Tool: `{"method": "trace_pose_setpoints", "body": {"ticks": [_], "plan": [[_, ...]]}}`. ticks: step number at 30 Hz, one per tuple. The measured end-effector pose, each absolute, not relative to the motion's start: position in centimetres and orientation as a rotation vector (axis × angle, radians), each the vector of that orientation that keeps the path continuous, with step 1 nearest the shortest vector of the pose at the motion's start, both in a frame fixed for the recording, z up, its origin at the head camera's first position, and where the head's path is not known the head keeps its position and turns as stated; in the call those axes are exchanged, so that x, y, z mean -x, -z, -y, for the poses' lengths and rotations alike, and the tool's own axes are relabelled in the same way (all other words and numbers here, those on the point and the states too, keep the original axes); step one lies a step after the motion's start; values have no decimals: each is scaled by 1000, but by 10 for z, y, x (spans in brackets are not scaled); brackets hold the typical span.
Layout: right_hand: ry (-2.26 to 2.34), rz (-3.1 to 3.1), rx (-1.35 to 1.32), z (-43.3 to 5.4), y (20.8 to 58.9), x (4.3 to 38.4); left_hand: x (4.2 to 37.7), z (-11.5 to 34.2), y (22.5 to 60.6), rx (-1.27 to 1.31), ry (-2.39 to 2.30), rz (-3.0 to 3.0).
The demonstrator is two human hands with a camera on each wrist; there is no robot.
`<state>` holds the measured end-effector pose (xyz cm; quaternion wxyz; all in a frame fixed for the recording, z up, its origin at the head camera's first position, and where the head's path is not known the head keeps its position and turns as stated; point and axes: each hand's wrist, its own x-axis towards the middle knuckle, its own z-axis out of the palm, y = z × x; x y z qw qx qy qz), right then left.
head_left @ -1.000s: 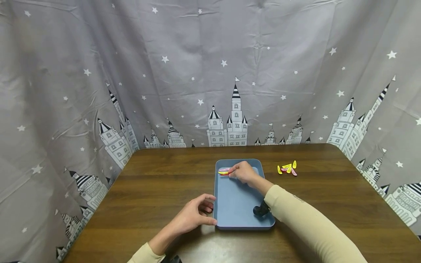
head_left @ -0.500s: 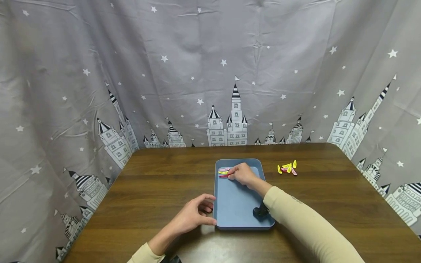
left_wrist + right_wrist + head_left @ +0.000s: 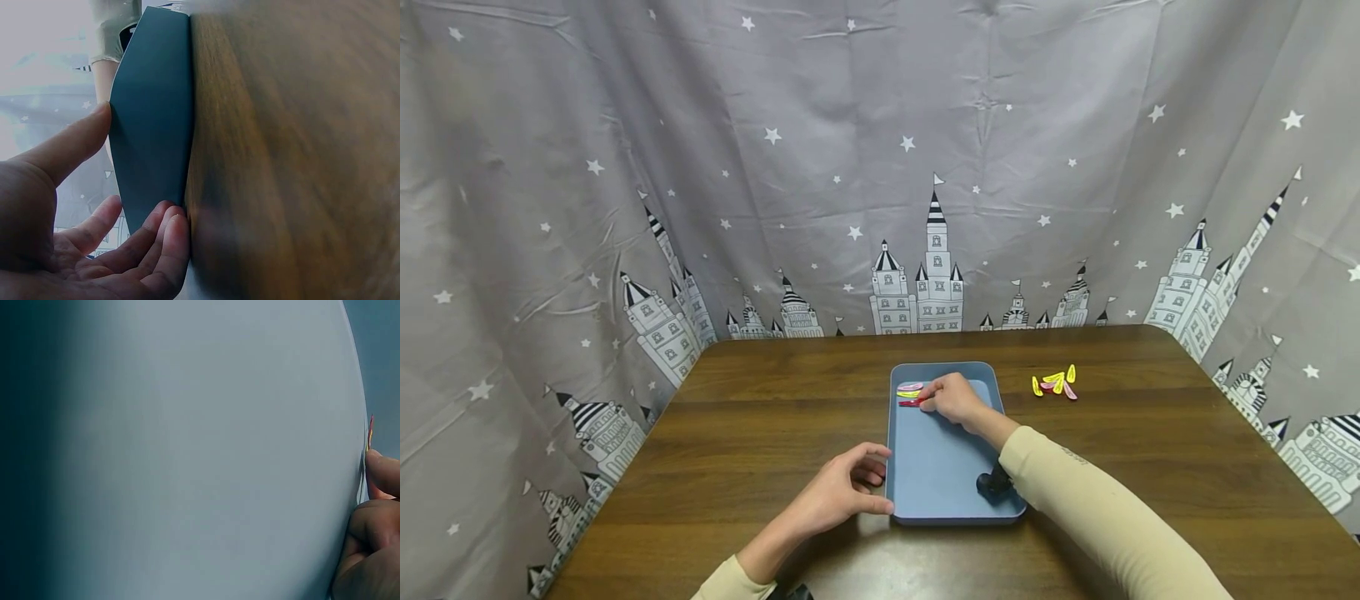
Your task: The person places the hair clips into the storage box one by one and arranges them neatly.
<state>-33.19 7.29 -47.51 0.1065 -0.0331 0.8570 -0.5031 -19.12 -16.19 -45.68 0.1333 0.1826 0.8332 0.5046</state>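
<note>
A shallow blue-grey tray (image 3: 936, 467) lies on the table. Inside its far left corner, my right hand (image 3: 957, 398) pinches a red snap hair clip (image 3: 909, 404) between thumb and fingers, low over the tray floor. Just beyond it lie a yellow hair clip (image 3: 907, 394) and a pink-purple one (image 3: 910, 387), side by side. Part of the red clip is hidden by the fingers. My left hand (image 3: 842, 487) is at the tray's near left side, thumb and fingertips touching the outer wall (image 3: 153, 112), fingers loosely bent and not wrapped round it.
To the right of the tray, a loose pile of yellow and pink hair clips (image 3: 1058, 383) lies on the wooden table (image 3: 775, 400). A black wrist camera (image 3: 994, 485) hangs over the tray from my right wrist. A grey curtain (image 3: 820, 167) stands behind the table.
My right hand has drawn the red clip slightly nearer, so a gap shows between it and the yellow clip. The left hand and the tray have stayed put.
</note>
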Motion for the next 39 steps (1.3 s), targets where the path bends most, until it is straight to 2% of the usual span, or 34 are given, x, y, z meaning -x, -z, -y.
{"method": "trace_pose_setpoints", "body": {"ticks": [39], "plan": [[1464,-2575,127,-72,472,327,191,162,458,-533,-1471,-2419]]}}
